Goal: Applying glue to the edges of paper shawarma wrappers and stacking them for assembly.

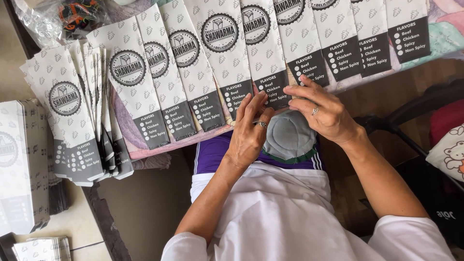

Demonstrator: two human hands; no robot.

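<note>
Both hands meet at the near end of 1 long white paper sleeve [265, 58], the narrow printed kind with a round dark emblem near its middle and a black panel at the end closest to the person. The left hand [247, 135] lies with its fingers stretched nearly flat, fingertips pressing on the left part of that black panel; the right hand [323, 112] is likewise mostly open, its fingers laid across the panel's right edge and lower corner. Neither hand seems to pinch or lift the sleeve, though the undersides of the fingers are hidden, so a slight grip beneath the edge cannot be ruled out. The sleeve sits in a fanned row of like sleeves [193, 63], each overlapping its neighbour, spread over a pinkish cloth [145, 150] at the table's edge. It looks feather-light, thin and limp, smooth enough to slide over the others, and easily creased or torn; the sensible hold is a gentle pinch at the black end, where it juts past the row. A looser stack of sleeves [72, 111] lies at the far left, well apart from both hands. Below the hands shows a grey rounded cushion [289, 137] on the person's lap.
</note>
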